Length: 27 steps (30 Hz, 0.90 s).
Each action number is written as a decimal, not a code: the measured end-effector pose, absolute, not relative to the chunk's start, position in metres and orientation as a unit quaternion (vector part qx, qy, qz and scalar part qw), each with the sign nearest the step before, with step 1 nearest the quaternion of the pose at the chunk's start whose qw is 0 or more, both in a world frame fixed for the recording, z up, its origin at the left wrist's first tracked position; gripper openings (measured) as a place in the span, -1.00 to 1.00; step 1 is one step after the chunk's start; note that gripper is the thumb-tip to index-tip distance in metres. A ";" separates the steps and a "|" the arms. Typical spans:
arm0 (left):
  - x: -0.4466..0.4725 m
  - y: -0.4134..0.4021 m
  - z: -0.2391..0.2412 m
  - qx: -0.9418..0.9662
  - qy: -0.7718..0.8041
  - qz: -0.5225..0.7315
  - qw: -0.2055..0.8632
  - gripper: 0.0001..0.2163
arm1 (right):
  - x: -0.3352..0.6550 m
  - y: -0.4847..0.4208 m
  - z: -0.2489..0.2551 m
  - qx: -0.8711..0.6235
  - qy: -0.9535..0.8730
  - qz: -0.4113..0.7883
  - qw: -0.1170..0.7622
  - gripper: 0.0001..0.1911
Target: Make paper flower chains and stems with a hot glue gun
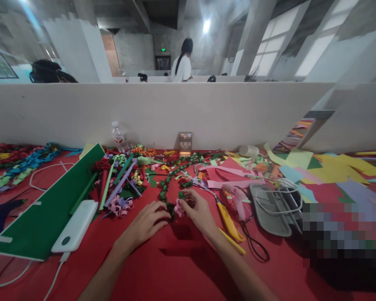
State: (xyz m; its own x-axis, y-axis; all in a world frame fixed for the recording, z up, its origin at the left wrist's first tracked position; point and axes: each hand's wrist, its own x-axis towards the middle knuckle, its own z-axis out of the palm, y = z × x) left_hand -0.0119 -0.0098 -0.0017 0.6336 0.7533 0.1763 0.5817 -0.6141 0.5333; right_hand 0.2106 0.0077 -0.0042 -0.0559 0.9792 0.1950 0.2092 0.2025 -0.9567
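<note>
Nearest the camera are two forearms [111, 265], over a bare part of the red surface [163, 280]. From left: paper chains [34, 165] of several colours, green board [78, 188], w/ white power bank [77, 225] next to it. The L hand [147, 219] has its fingers half bent, tips at the near end of the green chain [166, 184]; whether they pinch it, I cannot tell. Btw. the hands is a pink paper pc. [178, 208], touching the R thumb. The R hand [200, 211] has a loosely curved grip — if it truly holds the pc., this also is not clear. Further right lie a yellow-handled tool [228, 221] and loose pink strips [235, 183].

Prob. the work is midway: many green links are joined, the pink pc. seems not yet fixed, strips remain unused. The chain is dark green, small-linked, curving towards the back; the pc. looks pale, folded, petal-like.
</note>
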 end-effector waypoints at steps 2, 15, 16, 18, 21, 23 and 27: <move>-0.012 -0.009 -0.005 0.885 0.376 0.186 0.204 -0.78 | 0.211 0.008 -0.004 -0.497 -0.607 0.392 0.481 -0.70; -0.009 -0.004 -0.006 0.724 0.435 0.434 0.313 -0.89 | 0.207 0.009 -0.001 -0.461 -0.554 0.484 0.496 -0.67; -0.009 -0.003 -0.007 0.706 0.438 0.452 0.324 -0.89 | 0.207 0.009 -0.001 -0.461 -0.547 0.493 0.495 -0.65; -0.011 -0.001 -0.009 0.677 0.439 0.484 0.339 -0.88 | 0.207 0.009 -0.001 -0.459 -0.531 0.516 0.491 -0.62; -0.013 0.002 -0.010 0.651 0.439 0.517 0.341 -0.86 | 0.208 0.008 -0.001 -0.450 -0.515 0.544 0.487 -0.57; -0.013 0.003 -0.010 0.643 0.452 0.515 0.343 -0.84 | 0.207 0.008 -0.001 -0.436 -0.511 0.555 0.491 -0.56; -0.013 0.006 -0.013 0.625 0.469 0.468 0.412 -0.77 | 0.205 0.007 -0.003 -0.406 -0.508 0.571 0.501 -0.58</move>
State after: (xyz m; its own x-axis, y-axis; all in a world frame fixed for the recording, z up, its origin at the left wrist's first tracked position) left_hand -0.0127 0.0059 -0.0128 0.1211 0.9726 0.1987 0.2008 -0.2200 0.9546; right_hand 0.2049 0.0072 -0.0033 -0.1680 0.9847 0.0454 -0.1584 0.0185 -0.9872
